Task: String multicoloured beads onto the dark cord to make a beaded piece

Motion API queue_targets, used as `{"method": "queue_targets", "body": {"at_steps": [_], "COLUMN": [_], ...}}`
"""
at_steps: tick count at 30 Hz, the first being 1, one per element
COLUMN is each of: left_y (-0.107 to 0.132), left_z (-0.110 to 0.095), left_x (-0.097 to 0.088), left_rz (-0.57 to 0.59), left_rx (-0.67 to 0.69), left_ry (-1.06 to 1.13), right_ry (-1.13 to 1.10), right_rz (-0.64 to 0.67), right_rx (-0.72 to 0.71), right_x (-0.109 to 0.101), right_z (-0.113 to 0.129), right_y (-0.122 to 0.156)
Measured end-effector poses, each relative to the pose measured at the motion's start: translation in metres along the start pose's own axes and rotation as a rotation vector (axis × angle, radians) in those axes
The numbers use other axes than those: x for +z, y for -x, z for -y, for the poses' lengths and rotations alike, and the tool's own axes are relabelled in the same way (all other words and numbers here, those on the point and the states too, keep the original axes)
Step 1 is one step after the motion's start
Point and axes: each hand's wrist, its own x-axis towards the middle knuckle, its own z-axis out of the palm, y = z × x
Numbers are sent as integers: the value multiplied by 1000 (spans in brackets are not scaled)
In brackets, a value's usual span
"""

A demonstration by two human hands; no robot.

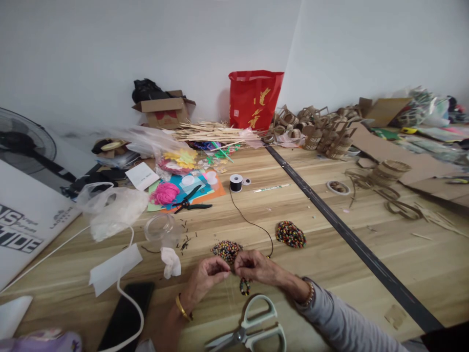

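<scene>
My left hand (pixel 208 277) is closed in a pinch, with thin clear thread (pixel 230 293) trailing down from its fingertips. A tiny reddish spot, perhaps a bead, shows there. Almost touching it, my right hand (pixel 256 267) pinches too, and a short string of multicoloured beads (pixel 245 287) shows just below its fingers. Its held end is hidden. Behind the hands lies a heap of loose beads (pixel 227 250). To the right is a coiled pile of strung beads (pixel 290 234). Grey-handled scissors (pixel 252 330) rest partly open in front of me.
A spool of black cord (pixel 236 183) stands behind, its cord running toward my right hand. At left are a clear plastic cup (pixel 160 227), a crumpled tissue (pixel 170 263), black pliers (pixel 190 201), a dark phone (pixel 126 315) and a white cable. Small woven baskets (pixel 335 139) crowd the back right.
</scene>
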Motion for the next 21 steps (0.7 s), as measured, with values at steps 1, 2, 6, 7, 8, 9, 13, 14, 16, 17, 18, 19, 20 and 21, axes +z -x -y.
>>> {"method": "queue_targets", "body": {"at_steps": [1,2,6,7,8,9,13,14,16,17,18,19,20,21], "left_y": [0,0,1,1,1,1,0,0,0,0,0,0,0,0], "left_z": [0,0,0,0,0,0,0,0,2,3,4,5,6,7], "left_x": [0,0,0,0,0,0,0,0,0,0,-1,-1,-1,-1], "left_rz": [0,-1,-1,-2,-1,1,4,5,6,5,3,1,-3,-3], "left_rx": [-1,0,13,15,17,16,7,6,11,13,15,18,22,27], "left_ry": [1,2,-5,-6,-6,-7,-16,-20,-28,-32,-37,-40,-41,-42], "right_ry": [-6,-12,-3,2,5,8,13,20,38,46,50,49,44,41], "right_rz": [2,2,-3,-2,-1,0,2,3,4,3,4,6,10,13], "right_rx": [4,7,9,5,1,-4,-13,-17,-24,-26,-27,-26,-24,-21], "right_x": [0,0,0,0,0,0,1,1,0,0,0,0,0,0], "right_z": [0,0,-1,-1,-1,-1,-2,-2,-2,-2,-2,-2,-2,-2], "right_y": [0,0,0,0,0,0,1,1,1,1,1,1,1,1]}}
